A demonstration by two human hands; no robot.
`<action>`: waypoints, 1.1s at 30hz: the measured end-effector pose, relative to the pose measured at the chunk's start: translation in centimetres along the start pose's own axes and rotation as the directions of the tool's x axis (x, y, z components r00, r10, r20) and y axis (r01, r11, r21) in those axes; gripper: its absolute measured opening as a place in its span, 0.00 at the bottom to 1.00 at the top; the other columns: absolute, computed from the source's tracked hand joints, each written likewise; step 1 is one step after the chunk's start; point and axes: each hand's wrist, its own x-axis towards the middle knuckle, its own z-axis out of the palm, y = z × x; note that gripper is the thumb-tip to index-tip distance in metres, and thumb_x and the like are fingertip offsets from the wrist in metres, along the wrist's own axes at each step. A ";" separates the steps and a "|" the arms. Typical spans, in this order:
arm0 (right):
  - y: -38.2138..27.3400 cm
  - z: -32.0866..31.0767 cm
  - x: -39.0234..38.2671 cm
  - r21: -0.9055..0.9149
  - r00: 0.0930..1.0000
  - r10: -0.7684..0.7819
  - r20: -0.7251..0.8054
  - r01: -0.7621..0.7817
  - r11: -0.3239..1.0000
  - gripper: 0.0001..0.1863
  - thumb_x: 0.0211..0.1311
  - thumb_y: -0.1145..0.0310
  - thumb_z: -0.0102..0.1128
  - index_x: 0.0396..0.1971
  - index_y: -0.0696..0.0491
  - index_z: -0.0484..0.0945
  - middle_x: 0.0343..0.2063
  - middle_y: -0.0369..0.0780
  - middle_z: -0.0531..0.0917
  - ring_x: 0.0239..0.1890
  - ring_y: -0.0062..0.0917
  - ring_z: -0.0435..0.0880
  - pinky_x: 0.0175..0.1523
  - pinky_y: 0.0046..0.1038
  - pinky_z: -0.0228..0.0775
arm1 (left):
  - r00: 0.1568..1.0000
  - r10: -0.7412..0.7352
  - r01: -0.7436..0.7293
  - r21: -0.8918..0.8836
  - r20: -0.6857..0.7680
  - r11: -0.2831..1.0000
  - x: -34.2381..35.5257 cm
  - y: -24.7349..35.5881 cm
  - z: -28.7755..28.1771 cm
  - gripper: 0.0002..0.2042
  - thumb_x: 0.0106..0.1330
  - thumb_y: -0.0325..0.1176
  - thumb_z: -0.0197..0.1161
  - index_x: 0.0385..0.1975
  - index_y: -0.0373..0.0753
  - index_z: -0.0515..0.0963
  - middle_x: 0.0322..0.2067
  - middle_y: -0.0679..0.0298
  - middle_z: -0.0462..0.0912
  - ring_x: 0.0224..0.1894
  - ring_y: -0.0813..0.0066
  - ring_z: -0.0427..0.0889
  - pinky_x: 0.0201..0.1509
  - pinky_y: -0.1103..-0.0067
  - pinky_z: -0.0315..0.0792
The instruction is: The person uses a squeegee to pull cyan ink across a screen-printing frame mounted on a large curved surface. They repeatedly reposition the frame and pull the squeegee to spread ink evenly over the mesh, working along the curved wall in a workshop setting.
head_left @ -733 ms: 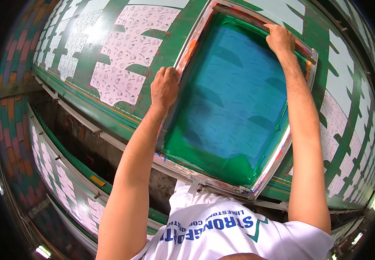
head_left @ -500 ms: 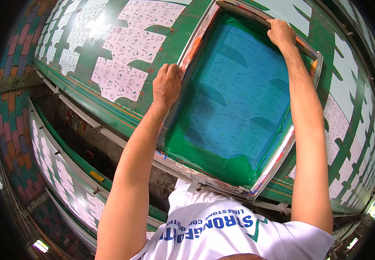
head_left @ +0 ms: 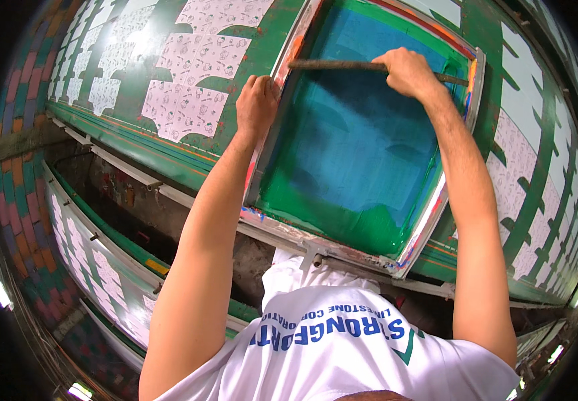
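Observation:
A screen-printing frame [head_left: 321, 244] with a stained rim lies on the green table in front of me. Its blue mesh [head_left: 369, 167] is bordered in green, and cut fabric pieces show faintly through it. My left hand [head_left: 257, 107] is closed on the frame's left rim. Across the far part of the mesh stretches a long, dark-edged squeegee [head_left: 335, 65], gripped near its middle by my right hand [head_left: 410, 72]. The squeegee spans nearly the full width inside the frame. Its lower edge against the mesh is in shadow.
Printed pale-pink fabric pieces [head_left: 192, 100] lie in rows on the green table [head_left: 128, 134] to the left. White pieces [head_left: 519, 63] and more printed ones lie to the right. A metal rail [head_left: 125, 167] follows the table's near edge; another table [head_left: 95, 250] stands lower left.
My right hand has drawn the squeegee from the frame's far end toward me over the mesh. My left hand stays on the left rim. The view has shifted slightly.

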 end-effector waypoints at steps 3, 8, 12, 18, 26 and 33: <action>-4.4 1.4 -4.2 -0.022 0.997 -0.064 0.043 0.065 0.998 0.23 0.54 0.80 0.58 0.47 0.43 0.89 0.39 0.46 0.89 0.46 0.47 0.89 0.50 0.50 0.83 | 1.000 -0.016 0.017 -0.058 0.016 0.998 0.2 -0.5 0.0 0.10 0.77 0.38 0.59 0.46 0.38 0.82 0.40 0.53 0.82 0.45 0.47 0.83 0.48 0.59 0.78; -13.2 4.3 -13.8 -0.054 0.994 -0.106 -0.031 0.104 0.993 0.08 0.62 0.73 0.62 0.37 0.51 0.88 0.33 0.44 0.88 0.43 0.40 0.90 0.45 0.45 0.85 | 1.000 0.013 -0.014 0.026 0.013 1.000 0.3 -0.8 0.7 0.11 0.76 0.41 0.60 0.44 0.39 0.82 0.43 0.54 0.82 0.47 0.47 0.83 0.51 0.57 0.78; -20.9 6.4 -21.2 0.081 0.985 0.136 0.103 -0.144 0.986 0.21 0.55 0.82 0.61 0.50 0.51 0.87 0.41 0.40 0.88 0.48 0.37 0.87 0.52 0.43 0.83 | 0.999 0.032 -0.032 -0.007 0.006 0.999 0.0 -1.5 0.9 0.11 0.75 0.41 0.60 0.43 0.40 0.81 0.45 0.53 0.82 0.50 0.47 0.82 0.53 0.57 0.77; -27.9 8.8 -26.2 0.137 0.937 0.341 -0.075 -0.329 0.934 0.24 0.55 0.82 0.65 0.54 0.53 0.87 0.48 0.41 0.88 0.52 0.35 0.87 0.53 0.37 0.84 | 0.993 0.081 -0.081 -0.008 0.083 0.997 0.5 -2.3 1.2 0.12 0.75 0.41 0.60 0.43 0.38 0.81 0.44 0.52 0.81 0.51 0.48 0.82 0.54 0.57 0.77; -27.3 8.2 -26.5 0.138 0.917 0.357 -0.176 -0.336 0.932 0.23 0.52 0.83 0.66 0.50 0.53 0.89 0.48 0.45 0.90 0.51 0.37 0.89 0.53 0.37 0.84 | 0.996 0.038 -0.039 0.011 0.080 0.999 0.2 -1.4 0.6 0.13 0.75 0.42 0.60 0.43 0.37 0.81 0.47 0.52 0.81 0.52 0.48 0.81 0.55 0.56 0.77; -25.4 7.3 -24.7 0.215 0.896 0.429 -0.114 -0.399 0.891 0.20 0.54 0.82 0.62 0.47 0.51 0.90 0.43 0.42 0.91 0.46 0.38 0.90 0.50 0.40 0.83 | 0.995 0.029 -0.034 0.057 0.098 0.998 0.3 -1.1 0.3 0.12 0.75 0.41 0.60 0.43 0.37 0.81 0.46 0.53 0.81 0.52 0.50 0.82 0.54 0.57 0.78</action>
